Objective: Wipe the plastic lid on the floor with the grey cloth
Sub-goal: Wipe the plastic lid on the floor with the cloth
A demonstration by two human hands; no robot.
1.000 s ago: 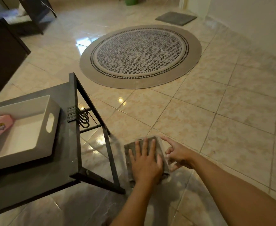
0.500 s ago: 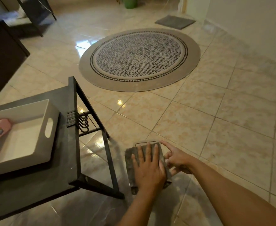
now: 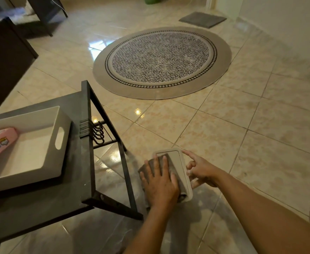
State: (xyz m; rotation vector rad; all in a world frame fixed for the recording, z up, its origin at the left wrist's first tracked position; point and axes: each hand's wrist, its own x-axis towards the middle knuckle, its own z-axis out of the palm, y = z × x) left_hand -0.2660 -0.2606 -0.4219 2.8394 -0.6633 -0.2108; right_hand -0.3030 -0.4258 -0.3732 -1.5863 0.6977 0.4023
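Note:
A pale rectangular plastic lid [image 3: 174, 158] with rounded corners lies flat on the tiled floor, low in the middle of the view. The grey cloth [image 3: 170, 168] is spread over its near and left part. My left hand [image 3: 159, 182] presses flat on the cloth with fingers spread. My right hand [image 3: 200, 169] rests against the lid's right edge, its forefinger stretched to the far right corner. The lid's far end shows bare.
A dark metal table [image 3: 84, 162] with hooks on its side stands just left of the lid, bearing a white tray [image 3: 62, 136] with a pink packet [image 3: 0, 142]. Beyond lies a round patterned rug [image 3: 161, 61]. A grey mat [image 3: 202, 19] sits farther back.
My left hand has drawn the cloth toward me and to the left, uncovering the lid's far end. My right hand has stayed at the lid's right edge.

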